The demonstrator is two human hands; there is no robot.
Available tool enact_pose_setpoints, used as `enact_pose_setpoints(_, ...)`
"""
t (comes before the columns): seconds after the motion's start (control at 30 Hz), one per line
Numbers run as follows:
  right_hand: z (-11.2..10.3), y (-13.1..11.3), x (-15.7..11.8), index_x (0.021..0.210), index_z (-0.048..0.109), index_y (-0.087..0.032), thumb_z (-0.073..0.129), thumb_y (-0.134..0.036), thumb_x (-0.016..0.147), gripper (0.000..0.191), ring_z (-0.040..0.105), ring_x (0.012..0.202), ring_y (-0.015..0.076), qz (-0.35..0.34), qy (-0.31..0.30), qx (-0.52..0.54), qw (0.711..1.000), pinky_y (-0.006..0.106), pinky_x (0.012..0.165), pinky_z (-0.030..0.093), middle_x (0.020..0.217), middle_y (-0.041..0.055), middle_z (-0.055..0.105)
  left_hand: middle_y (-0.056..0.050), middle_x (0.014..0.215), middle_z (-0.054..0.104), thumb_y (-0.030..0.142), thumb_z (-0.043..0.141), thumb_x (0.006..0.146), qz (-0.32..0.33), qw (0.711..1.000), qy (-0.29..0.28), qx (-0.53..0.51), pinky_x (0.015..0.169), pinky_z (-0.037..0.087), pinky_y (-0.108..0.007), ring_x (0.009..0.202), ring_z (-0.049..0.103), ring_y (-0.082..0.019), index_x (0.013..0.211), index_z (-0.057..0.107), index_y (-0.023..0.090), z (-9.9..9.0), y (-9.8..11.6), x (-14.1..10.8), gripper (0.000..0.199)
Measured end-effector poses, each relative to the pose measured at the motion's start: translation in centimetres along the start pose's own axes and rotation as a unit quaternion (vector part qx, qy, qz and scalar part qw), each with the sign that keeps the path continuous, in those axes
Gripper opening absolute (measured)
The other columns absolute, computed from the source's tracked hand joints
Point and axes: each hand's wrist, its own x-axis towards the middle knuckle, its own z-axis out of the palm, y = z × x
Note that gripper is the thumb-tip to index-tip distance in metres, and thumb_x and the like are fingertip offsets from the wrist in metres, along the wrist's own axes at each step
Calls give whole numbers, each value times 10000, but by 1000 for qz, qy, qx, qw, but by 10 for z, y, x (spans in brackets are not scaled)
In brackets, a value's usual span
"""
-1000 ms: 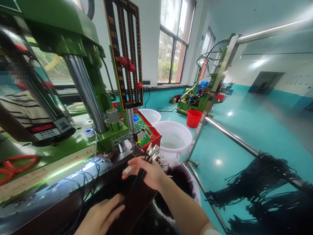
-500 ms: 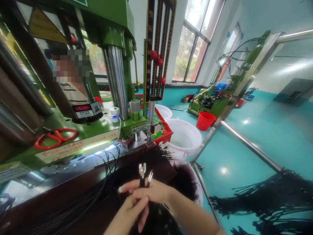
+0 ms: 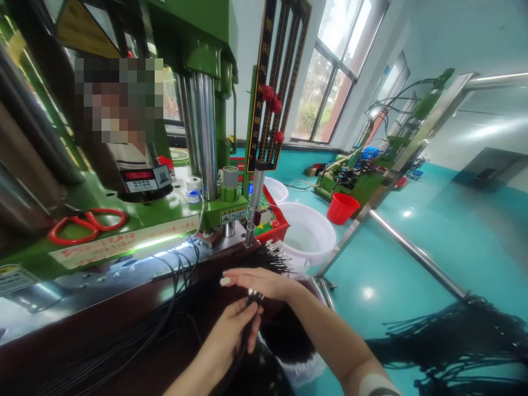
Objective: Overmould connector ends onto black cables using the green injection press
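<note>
My left hand (image 3: 238, 325) grips a small bunch of black cables with metal plug ends (image 3: 254, 295) pointing up. Over these ends lies my right hand (image 3: 262, 281), its fingers stretched out flat to the left and its palm against or close to the metal tips; contact is partly hidden. Something white covers one of its fingertips. Just behind the right hand, a pile of black cables with bare metal pins (image 3: 278, 256) lies at the edge of the dark brown bench (image 3: 136, 308). More thin black cables (image 3: 119, 352) run along the bench to the left.
A green press machine (image 3: 198, 214) stands ahead, with red-handled scissors (image 3: 88, 224) on its bed. White tubs (image 3: 315, 234) and a red bucket (image 3: 343, 208) stand on the floor. Black cables hang from a metal rack (image 3: 421, 253) at right. A person is partly visible behind the press.
My right hand has lifted off the left hand and flattened over the plug ends. The cables' metal ends now sit lower and closer together in my left hand. The view has shifted slightly.
</note>
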Motion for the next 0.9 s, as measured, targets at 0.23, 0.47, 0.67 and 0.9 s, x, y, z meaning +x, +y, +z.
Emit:
enact_pose_setpoints(0.23,-6,5,12,1227,458,-130,364,-275,877,390,352,1223,145,-40,20,-210,977,309,1034,248,1308,97,431,27,464,519,398,596,688,-11,1000,-14,-20,369,349,-210,352,446,-78,718,522,142,-1,2,13,268)
enact_pose_setpoints(0.47,-18,3,40,1218,461,-163,224,-392,908,452,564,974,146,5,-35,-265,964,268,864,429,1161,54,561,74,451,443,401,638,648,49,990,54,-123,323,205,-158,311,308,-16,731,499,149,-11,5,25,299)
enact_pose_setpoints(0.67,-30,35,90,1110,509,-111,375,-117,820,320,512,1040,209,12,69,-533,843,323,886,394,1088,118,582,99,450,374,407,630,658,113,971,135,-162,327,153,-137,325,246,5,733,475,158,-29,9,30,302)
enact_pose_setpoints(0.9,-30,22,105,883,588,-115,508,-99,645,251,560,891,308,33,-15,-547,836,406,733,432,954,162,606,92,443,377,443,590,684,113,975,129,-145,324,151,-149,328,235,-5,758,472,164,-28,4,31,312)
